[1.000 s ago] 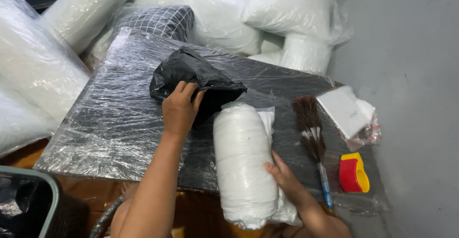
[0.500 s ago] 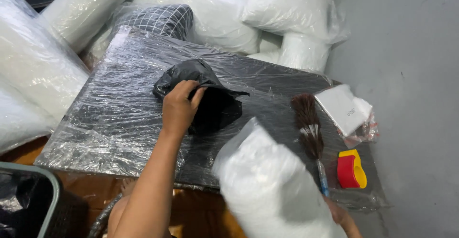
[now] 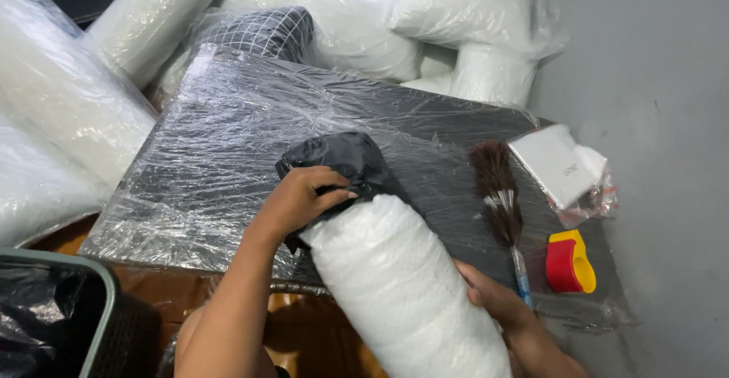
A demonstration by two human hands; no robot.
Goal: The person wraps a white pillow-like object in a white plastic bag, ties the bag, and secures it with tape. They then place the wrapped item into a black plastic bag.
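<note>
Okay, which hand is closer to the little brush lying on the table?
Right. The right hand grips the white roll beside the brush handle; the left hand holds the black bag, farther away.

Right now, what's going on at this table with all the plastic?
A person is pulling a black cover onto the top end of a white wrapped roll. The left hand grips the cover at the roll's top; the right hand steadies the roll from the side. The roll leans over a table covered in clear plastic film. A brush and a red-and-yellow tool lie to the right, with more wrapped white pillows piled behind.
</note>
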